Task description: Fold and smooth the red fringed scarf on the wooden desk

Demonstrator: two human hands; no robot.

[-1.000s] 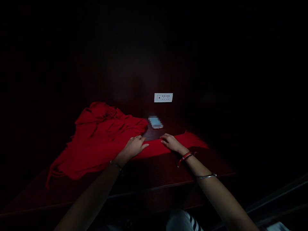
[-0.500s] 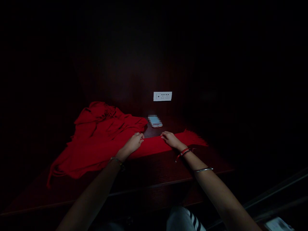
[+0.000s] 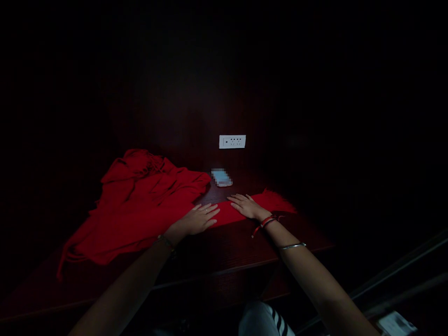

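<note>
A red fringed scarf (image 3: 140, 214) lies across the dark wooden desk. On the left it is heaped in loose folds; toward the right it runs as a narrow flat strip with a fringe at its end. My left hand (image 3: 196, 219) rests flat on the strip, fingers spread and pointing right, a ring on one finger. My right hand (image 3: 245, 206) lies palm down on the same strip farther right, its fingers stretched out over the far edge. Neither hand grips the cloth.
A phone (image 3: 221, 178), partly blurred out, lies on the desk beyond my hands. Above it a white socket panel (image 3: 232, 142) is set in the dark back wall. The front edge of the desk (image 3: 224, 271) runs above my knee (image 3: 261, 319). A pale object (image 3: 397, 323) shows at the lower right.
Both hands have gone from fingers pinched at the far edge of the scarf strip to lying flat and spread on it. The view has shifted slightly.
</note>
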